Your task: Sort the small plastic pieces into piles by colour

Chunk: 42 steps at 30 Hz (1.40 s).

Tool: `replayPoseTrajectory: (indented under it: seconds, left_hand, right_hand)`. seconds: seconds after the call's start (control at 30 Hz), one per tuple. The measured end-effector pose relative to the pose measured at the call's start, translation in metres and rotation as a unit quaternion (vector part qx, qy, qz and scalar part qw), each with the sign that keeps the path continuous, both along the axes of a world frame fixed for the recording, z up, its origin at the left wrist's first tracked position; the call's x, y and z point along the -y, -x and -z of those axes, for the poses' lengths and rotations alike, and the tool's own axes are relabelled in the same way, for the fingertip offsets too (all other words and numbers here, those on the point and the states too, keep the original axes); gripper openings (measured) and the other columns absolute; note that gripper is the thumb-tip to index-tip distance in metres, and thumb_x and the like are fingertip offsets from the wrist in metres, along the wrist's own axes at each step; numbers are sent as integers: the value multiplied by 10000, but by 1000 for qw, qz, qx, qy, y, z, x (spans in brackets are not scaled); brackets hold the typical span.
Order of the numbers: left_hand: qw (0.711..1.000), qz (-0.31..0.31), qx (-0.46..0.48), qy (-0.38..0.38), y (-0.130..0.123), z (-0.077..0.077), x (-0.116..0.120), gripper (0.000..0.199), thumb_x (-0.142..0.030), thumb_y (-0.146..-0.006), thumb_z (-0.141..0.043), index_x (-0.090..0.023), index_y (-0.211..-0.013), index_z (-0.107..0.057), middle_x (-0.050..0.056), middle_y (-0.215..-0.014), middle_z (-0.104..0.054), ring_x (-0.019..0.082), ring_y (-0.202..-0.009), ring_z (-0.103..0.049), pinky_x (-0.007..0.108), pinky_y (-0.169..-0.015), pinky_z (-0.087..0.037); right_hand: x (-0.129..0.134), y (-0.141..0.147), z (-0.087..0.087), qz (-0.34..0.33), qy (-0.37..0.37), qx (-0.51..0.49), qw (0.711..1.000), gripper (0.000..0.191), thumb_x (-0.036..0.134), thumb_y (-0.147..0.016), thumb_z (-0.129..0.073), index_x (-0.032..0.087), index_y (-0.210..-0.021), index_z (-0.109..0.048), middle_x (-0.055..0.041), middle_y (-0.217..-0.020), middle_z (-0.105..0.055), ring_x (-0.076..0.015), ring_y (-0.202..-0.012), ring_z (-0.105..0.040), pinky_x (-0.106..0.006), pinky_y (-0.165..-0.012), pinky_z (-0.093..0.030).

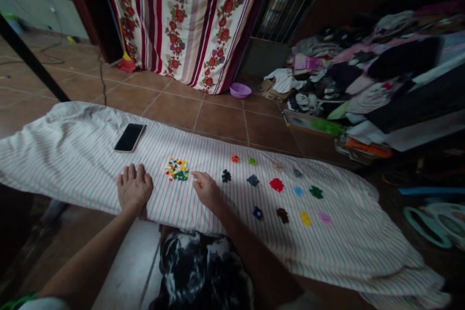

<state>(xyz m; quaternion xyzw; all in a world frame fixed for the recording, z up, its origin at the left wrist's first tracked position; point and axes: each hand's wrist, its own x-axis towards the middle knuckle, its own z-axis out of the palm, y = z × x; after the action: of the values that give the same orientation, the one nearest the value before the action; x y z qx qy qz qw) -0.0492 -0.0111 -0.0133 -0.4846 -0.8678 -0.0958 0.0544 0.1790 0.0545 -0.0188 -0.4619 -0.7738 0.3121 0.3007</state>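
Note:
My left hand (135,186) lies palm down on the striped cloth (90,155), fingers slightly spread, holding nothing. To its right is a mixed pile of small plastic pieces (177,169) in yellow, green, white, red and orange. Just right of that pile hovers my right hand (207,189), thumb and index finger pinched together; whatever is between them is too small to make out. Beyond it lie single-colour heaps, among them black pieces (226,176), grey pieces (253,180), red pieces (276,184), dark green pieces (316,192), brown pieces (282,215) and yellow pieces (305,218).
A phone (130,137) rests on the cloth at the back left. Past the far edge, a purple basin (240,90) sits on the tiled floor before a floral curtain (181,24). Clothes (348,68) are heaped on the right.

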Motion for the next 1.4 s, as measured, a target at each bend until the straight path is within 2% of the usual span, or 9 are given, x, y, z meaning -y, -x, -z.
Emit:
replayPoseTrajectory:
  seconds: [0.17, 0.33, 0.53, 0.7, 0.8, 0.93, 1.17, 1.3, 1.4]
  left_hand:
    - [1000, 3, -2, 0, 0, -2, 1, 568, -339, -925, -235, -113, -1398, -453, 201, -1464, -439, 320, -1413, -312, 468, -1140, -207]
    - [1000, -3, -9, -16, 0, 2, 0, 549, -329, -924, -260, -112, -1377, -480, 197, -1450, -459, 330, -1394, -342, 473, -1140, -220]
    - [999, -3, -23, -33, 1, 8, -1, 533, -327, -918, -293, -122, -1368, -493, 189, -1441, -474, 321, -1385, -355, 470, -1135, -236]
    - [999, 1, -31, -37, 1, 8, 0, 530, -326, -922, -287, -119, -1361, -499, 200, -1440, -470, 326, -1384, -355, 473, -1133, -232]
    - [999, -1, -25, -35, 1, 8, -1, 529, -328, -922, -288, -121, -1361, -499, 196, -1438, -474, 328, -1382, -359, 473, -1132, -235]
    - [999, -2, -20, -32, 1, 7, 0, 531, -326, -920, -289, -122, -1364, -495, 188, -1442, -471, 321, -1391, -348, 470, -1137, -229]
    - [999, -4, -18, -26, 2, 7, -2, 538, -325, -918, -283, -122, -1371, -492, 200, -1446, -465, 330, -1385, -357, 476, -1133, -234]
    - [999, -4, -19, -27, 0, 5, -1, 542, -325, -914, -285, -116, -1370, -490, 198, -1439, -472, 325, -1385, -356, 473, -1132, -237]
    - [999, -4, -21, -26, -1, 3, 0, 541, -321, -914, -277, -115, -1366, -490, 190, -1435, -477, 317, -1384, -355, 468, -1131, -238]
  right_hand:
    - [-17, 25, 4, 21, -32, 43, 998, 382, 120, -848, -446, 205, -1150, -664, -92, -1092, -654, -197, -1037, -586, -329, -967, -452]
    - [-33, 43, 4, 29, -14, 84, 996, 357, 109, -856, -455, 196, -1117, -683, -96, -1081, -653, -193, -1020, -586, -306, -946, -446]
    - [-42, 53, 5, 32, 10, 129, 991, 288, 118, -832, -507, 201, -1043, -685, -76, -1044, -657, -170, -945, -605, -271, -874, -451]
    - [-47, 55, 6, 46, 15, 123, 991, 192, 113, -793, -544, 203, -916, -661, -55, -968, -662, -164, -891, -608, -274, -822, -458]
    - [-48, 53, 11, 49, 37, 71, 996, 147, 125, -769, -570, 215, -863, -640, -22, -916, -671, -150, -833, -613, -274, -795, -468]
    - [-50, 48, 21, 58, 114, -60, 990, 107, 183, -748, -582, 235, -830, -627, 26, -821, -673, -138, -778, -624, -270, -751, -489]
    - [-53, 42, 22, 101, 257, -262, 925, 284, 275, -650, -643, 206, -923, -687, -5, -798, -694, -160, -753, -641, -272, -693, -487]
    - [-49, 41, 17, 113, 289, -321, 895, 325, 353, -589, -734, 182, -863, -705, -34, -789, -702, -177, -765, -649, -299, -729, -496]
    - [-44, 40, 17, 116, 286, -334, 891, 355, 374, -561, -765, 180, -853, -708, -36, -790, -705, -177, -768, -644, -300, -732, -492]
